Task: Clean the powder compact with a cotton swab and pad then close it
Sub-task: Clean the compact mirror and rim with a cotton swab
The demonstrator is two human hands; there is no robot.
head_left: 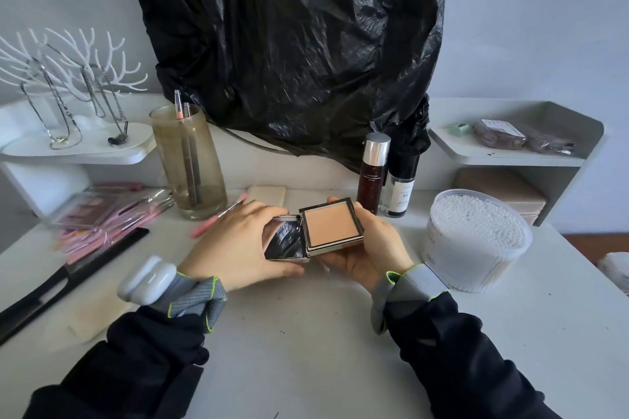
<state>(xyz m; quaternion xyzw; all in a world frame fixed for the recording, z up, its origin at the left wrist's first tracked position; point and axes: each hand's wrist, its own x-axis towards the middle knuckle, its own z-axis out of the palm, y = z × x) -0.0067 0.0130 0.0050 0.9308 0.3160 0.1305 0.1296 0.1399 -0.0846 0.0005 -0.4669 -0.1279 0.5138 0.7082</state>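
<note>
**Open compact held in both hands, swab not yet taken**

Well left of the square silver powder compact (316,231) lie a black plastic comb (68,274) and a clear packet of pink-handled tools (102,214) on the white table (306,333). Behind and left of the compact stands a cloudy glass tumbler (189,163) with pencils in it.

The left hand (238,241) wraps over the mirrored lid, its fingers (258,211) curled along the lid's far edge and the thumb beneath the near edge. The compact sits just above the table, opened flat, the beige pressed powder facing up. The right hand (371,248) cradles the powder half from below, fingers narrow and closed on its sides.

Behind and right of the compact stand two small bottles (384,177). Near its right side is a round clear tub of white cotton swabs (476,238).

The step in hand looks like readying the compact for swabbing. It is probably best to let the left hand take the whole case, keep it level so no powder spills, and free the right hand for a swab from the tub. No cotton pad is plainly identifiable.
</note>
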